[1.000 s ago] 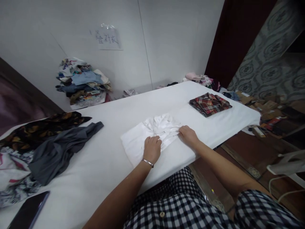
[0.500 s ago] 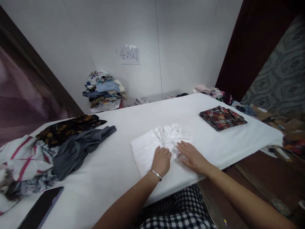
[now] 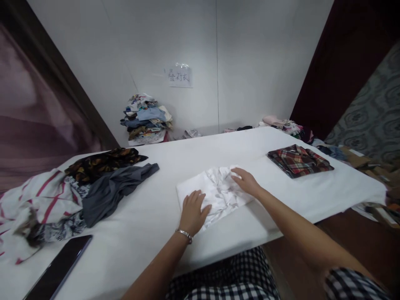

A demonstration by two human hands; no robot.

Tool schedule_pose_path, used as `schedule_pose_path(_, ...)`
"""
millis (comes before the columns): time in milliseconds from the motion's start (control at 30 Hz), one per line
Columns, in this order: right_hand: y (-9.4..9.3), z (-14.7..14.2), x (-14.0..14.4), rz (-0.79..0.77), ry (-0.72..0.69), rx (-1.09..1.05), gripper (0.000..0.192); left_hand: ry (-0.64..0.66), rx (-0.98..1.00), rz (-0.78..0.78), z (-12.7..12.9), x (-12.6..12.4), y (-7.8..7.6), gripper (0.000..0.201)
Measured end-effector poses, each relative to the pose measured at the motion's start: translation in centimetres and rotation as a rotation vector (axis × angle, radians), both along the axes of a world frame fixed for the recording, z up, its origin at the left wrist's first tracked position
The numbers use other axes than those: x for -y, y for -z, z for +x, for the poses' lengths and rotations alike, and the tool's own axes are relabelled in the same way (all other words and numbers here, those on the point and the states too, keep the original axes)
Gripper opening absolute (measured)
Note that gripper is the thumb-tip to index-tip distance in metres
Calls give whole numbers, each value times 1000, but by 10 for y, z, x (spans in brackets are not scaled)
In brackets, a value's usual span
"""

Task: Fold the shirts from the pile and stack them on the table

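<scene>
Cloth [image 3: 218,187], white and wrinkled through its middle and right part, lies near the front edge of the white-covered table [image 3: 131,254], with 2 bare hands at it. From where I stand, the left hand [image 3: 194,212] rests palm down on its near left part, fingers spread wide, gripping nothing; a silver bracelet [image 3: 185,236] circles that wrist. The right hand [image 3: 246,182] is at the far right edge, fingers reaching forward and slightly bent with the thumb apart; I cannot tell whether any fabric is pinched there.

To the right, well apart from the cloth, sits a folded plaid shirt [image 3: 300,161]. Over on the left, a grey garment [image 3: 114,193] lies beside a dark patterned garment [image 3: 104,164] and a white cloth with red stripes [image 3: 42,191], with a phone [image 3: 59,268] nearer the front. Behind the table, a stack of clothes [image 3: 146,121] rises against the wall, below a handwritten sign [image 3: 180,77].
</scene>
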State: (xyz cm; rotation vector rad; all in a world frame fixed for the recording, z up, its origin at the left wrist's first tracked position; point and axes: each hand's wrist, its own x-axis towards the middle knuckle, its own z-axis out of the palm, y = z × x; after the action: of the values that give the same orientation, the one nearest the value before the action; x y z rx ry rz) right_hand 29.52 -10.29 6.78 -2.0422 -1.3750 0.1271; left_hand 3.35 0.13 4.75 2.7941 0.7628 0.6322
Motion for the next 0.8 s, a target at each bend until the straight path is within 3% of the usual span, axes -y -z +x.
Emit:
schedule_pose_path(167, -11, 18, -90, -174, -4, -60, 48, -12, -61, 16, -1, 11, 22, 42)
schedule_pose_path(300, -6, 24, -123, -273, -8, -25, 46, -12, -66, 1, 0, 12, 20, 43)
schedule_pose_path(467, 6, 31, -126, -341, 80, 56, 29, -23, -48, -23, 1, 14, 19, 43)
schedule_pose_path(700, 10, 27, -113, -274, 113, 95, 38, 17, 57, -138, -3, 3, 17, 42)
schedule_pose_path(800, 6, 15, -101, -200, 35, 177, 39, -41, 175, -178, -11, -13, 11, 41)
